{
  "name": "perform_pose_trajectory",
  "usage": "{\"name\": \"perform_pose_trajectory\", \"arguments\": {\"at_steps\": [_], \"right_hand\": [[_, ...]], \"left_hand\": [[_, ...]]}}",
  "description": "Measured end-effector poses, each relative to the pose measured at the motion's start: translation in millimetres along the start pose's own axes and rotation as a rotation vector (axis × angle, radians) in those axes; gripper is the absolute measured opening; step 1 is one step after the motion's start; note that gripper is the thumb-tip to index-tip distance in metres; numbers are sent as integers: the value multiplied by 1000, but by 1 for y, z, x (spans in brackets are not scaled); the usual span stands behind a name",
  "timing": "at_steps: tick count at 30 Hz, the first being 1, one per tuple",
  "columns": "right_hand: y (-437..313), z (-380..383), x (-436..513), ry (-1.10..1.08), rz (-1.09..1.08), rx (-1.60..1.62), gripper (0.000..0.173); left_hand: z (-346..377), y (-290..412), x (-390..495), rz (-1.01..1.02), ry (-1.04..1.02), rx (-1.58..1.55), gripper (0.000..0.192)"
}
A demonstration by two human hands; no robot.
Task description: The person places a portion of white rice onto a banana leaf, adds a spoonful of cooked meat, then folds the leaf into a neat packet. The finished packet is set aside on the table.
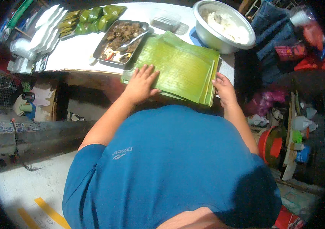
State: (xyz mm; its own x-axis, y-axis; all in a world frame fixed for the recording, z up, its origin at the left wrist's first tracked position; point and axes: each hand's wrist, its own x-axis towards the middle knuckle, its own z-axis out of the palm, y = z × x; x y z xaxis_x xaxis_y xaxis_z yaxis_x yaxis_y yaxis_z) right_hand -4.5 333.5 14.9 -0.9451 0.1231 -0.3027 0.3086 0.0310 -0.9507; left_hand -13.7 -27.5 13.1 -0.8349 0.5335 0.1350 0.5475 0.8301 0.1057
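A stack of cut banana leaf sheets (179, 65) lies at the front edge of the white table. My left hand (143, 83) rests spread on the stack's left front part. At the right edge of the leaves is my right hand (224, 87), its thumb and fingers around the sheets' edge. Left of the stack, a metal tray (96, 54) holds dark cooked meat pieces in sauce, with a metal spoon (133, 40) lying in it. Behind the leaves on the right, a large metal pot (198, 31) holds white rice.
Several leaf-wrapped parcels (93, 20) sit at the back left, beside stacked white foam containers (46, 28). A clear plastic container (165, 20) stands behind the leaves. Something blue (196, 37) lies beneath the pot. Below the table at right is a red basin (268, 146).
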Motion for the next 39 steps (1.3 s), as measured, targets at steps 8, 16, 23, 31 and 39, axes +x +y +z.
{"name": "perform_pose_trajectory", "arguments": {"at_steps": [8,16,23,31,39], "right_hand": [[9,1,-14,57,-66,-258,49],[24,-3,-14,179,-270,-432,38],[15,-4,-12,209,-331,-691,32],[-13,4,-11,22,122,-127,31],[-29,22,-14,-134,78,418,33]], "left_hand": [[-1,6,0,-30,18,-32,63],[0,18,7,38,33,-164,56],[-6,18,10,59,-47,-128,48],[4,5,6,84,6,-296,41],[-7,13,9,60,-4,-402,56]]}}
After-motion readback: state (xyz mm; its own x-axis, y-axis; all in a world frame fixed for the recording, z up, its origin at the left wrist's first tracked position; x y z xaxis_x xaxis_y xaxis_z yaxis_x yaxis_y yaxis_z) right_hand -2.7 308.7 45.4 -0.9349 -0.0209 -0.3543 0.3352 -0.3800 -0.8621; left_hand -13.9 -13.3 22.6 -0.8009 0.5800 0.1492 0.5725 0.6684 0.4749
